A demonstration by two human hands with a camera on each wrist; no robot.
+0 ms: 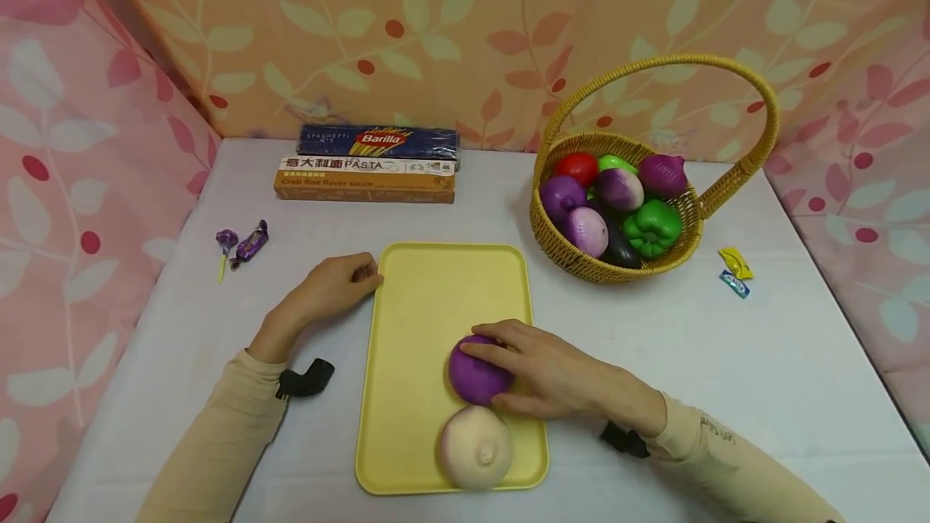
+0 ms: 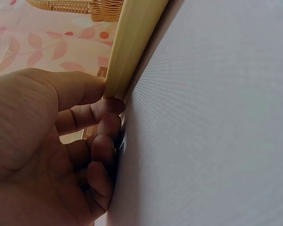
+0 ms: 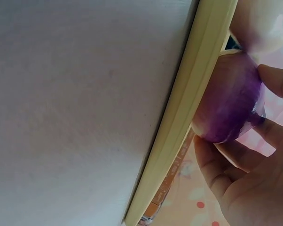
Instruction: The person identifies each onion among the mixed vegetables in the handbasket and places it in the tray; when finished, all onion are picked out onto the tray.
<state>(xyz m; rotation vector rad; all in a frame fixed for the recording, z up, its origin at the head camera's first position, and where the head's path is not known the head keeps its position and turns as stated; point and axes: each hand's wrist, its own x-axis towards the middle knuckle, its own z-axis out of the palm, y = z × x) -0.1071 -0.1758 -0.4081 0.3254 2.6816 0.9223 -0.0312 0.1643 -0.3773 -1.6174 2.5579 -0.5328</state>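
Note:
A yellow tray (image 1: 410, 361) lies on the white tabletop before me. At its upper left edge, my left hand (image 1: 330, 289) pinches the rim; in the left wrist view the thumb is on the tray wall (image 2: 132, 42) and the index finger low beneath it. My right hand (image 1: 555, 370) holds a purple turnip (image 1: 477, 374) on the tray, fingers and thumb spread round it. From the right wrist view, this turnip (image 3: 233, 99) is purple above and fades to pale at its base. A whiter turnip (image 1: 475, 449) rests right beside it, near the tray's front edge.
A wicker basket (image 1: 574, 258) of vegetables, including a green pepper (image 1: 654, 228), stands at back right. Behind the tray are a spaghetti box (image 1: 327, 138) and a pasta sauce box (image 1: 363, 184). Candies (image 1: 250, 244) lie at left, small wrapped ones (image 1: 736, 262) at right.

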